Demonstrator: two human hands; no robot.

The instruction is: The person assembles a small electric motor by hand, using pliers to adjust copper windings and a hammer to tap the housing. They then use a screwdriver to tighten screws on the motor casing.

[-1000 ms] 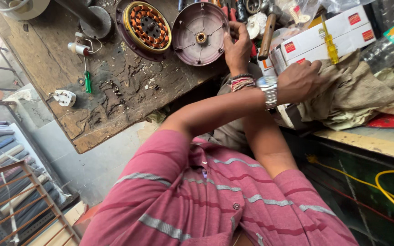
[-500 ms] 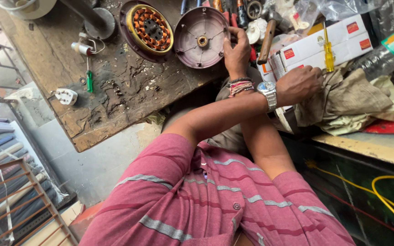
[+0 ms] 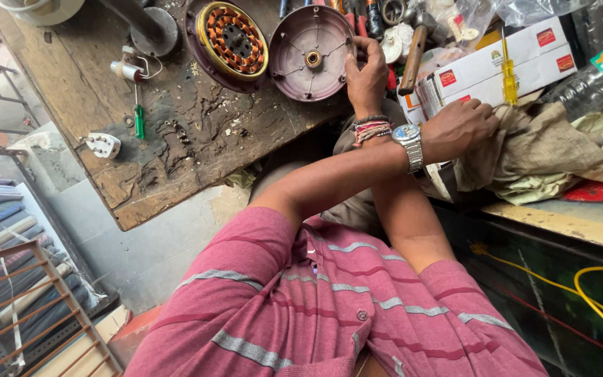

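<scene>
right hand [image 3: 366, 73] grips round cover [image 3: 310, 54] | left hand [image 3: 458, 126] apparently clutches cloth [image 3: 546, 150]

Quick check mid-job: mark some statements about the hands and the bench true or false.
1. The right hand has its fingers on the rim of the round cover. True.
2. The left hand holds the yellow screwdriver. False: it rests on the cloth; the screwdriver lies on the white boxes.
3. The copper-wound motor part lies beside the cover on the wooden bench. True.
4. The green screwdriver lies inside the cover. False: it lies on the bench, near the white plug.
</scene>
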